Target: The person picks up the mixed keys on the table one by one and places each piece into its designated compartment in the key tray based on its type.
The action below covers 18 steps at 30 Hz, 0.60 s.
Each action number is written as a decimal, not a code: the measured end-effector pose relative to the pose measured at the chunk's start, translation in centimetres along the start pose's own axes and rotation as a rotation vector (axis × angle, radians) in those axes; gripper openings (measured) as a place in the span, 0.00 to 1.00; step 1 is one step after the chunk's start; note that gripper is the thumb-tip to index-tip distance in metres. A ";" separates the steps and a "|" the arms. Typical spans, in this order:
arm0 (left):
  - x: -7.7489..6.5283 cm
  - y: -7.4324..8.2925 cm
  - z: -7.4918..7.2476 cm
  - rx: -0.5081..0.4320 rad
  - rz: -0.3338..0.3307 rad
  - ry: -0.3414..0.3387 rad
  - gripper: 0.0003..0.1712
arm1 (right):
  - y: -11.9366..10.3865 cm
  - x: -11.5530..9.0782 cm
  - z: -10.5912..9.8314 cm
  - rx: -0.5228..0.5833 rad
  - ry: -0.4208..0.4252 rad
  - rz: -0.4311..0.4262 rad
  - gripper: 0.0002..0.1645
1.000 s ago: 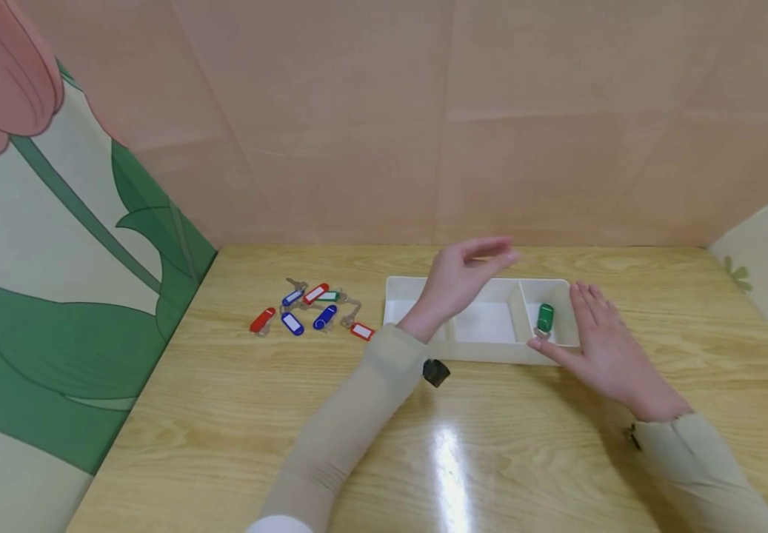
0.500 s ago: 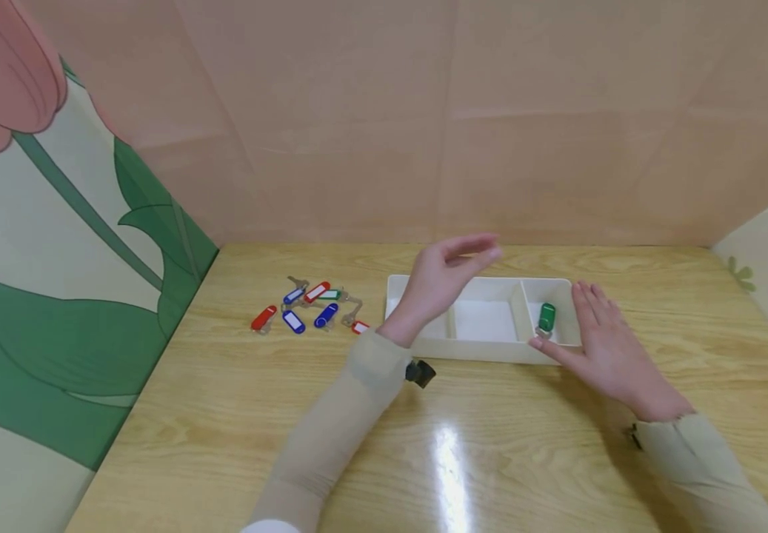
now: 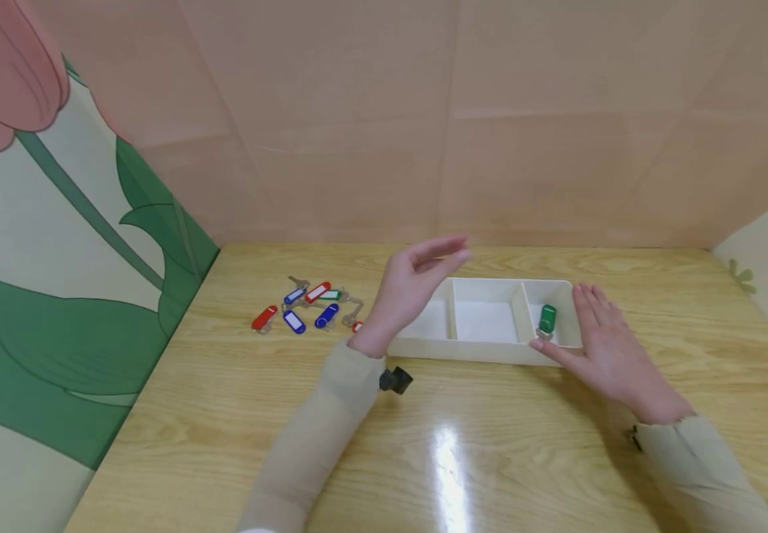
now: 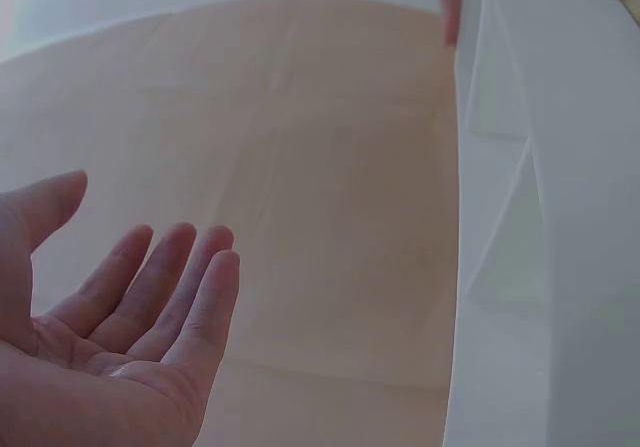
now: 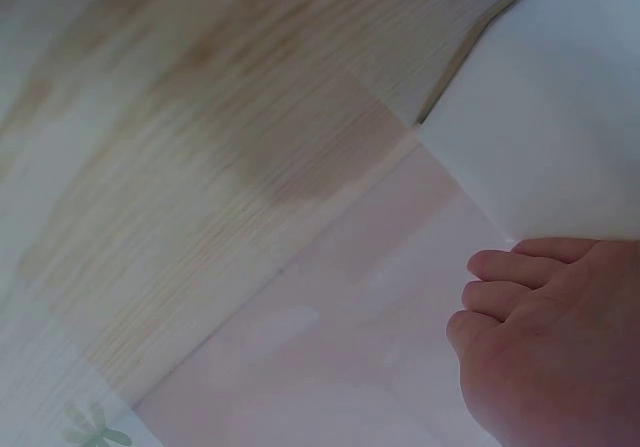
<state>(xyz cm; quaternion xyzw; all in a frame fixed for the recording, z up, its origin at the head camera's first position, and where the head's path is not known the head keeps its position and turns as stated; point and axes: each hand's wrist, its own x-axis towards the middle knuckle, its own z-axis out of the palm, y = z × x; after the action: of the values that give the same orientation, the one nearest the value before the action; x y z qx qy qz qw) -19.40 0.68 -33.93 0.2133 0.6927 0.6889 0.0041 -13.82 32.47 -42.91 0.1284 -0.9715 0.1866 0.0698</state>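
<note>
In the head view a white tray (image 3: pixel 483 352) with three compartments lies on the table. A green key tag (image 3: pixel 547 318) with a key sits in its right compartment. My right hand (image 3: pixel 606 355) rests against the tray's right end, fingers straight along the end wall and thumb at the front rim. My left hand (image 3: pixel 406 289) hovers above the left compartment, holding nothing. The left wrist view shows its fingers (image 4: pixel 160 292) apart and loosely bent. Left of the tray lie several keys with red, blue and green tags, including a red tag (image 3: pixel 264 318) and a blue tag (image 3: pixel 326 316).
The wooden table (image 3: pixel 224 414) meets a pinkish wall covering (image 3: pixel 357 148) behind the tray. A mural panel (image 3: pixel 57 296) with a flower stands at the left. One red tag (image 3: pixel 357 326) is partly hidden behind my left wrist.
My left hand has moved left across the tray, from over the middle compartment toward the loose keys. My right hand, the tray and the green tag have stayed in place.
</note>
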 end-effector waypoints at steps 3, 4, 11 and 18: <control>-0.2 0.0 -0.5 0.003 0.002 0.006 0.20 | 0.1 0.0 0.1 0.002 -0.002 0.005 0.68; -0.3 -0.1 -0.6 0.005 0.000 0.009 0.20 | 0.1 0.0 0.1 0.002 -0.002 0.006 0.68; -0.8 -0.1 -1.5 0.005 -0.015 0.026 0.20 | 0.1 0.0 0.0 -0.004 -0.005 0.007 0.68; -1.0 -0.1 -2.4 0.003 -0.016 0.040 0.20 | 0.0 0.1 0.0 0.003 0.001 0.003 0.68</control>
<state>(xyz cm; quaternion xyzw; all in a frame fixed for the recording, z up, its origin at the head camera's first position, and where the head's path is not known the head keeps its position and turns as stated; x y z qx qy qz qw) -19.23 -1.94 -34.22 0.1941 0.6953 0.6920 -0.0045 -13.88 32.50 -42.88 0.1270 -0.9714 0.1881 0.0700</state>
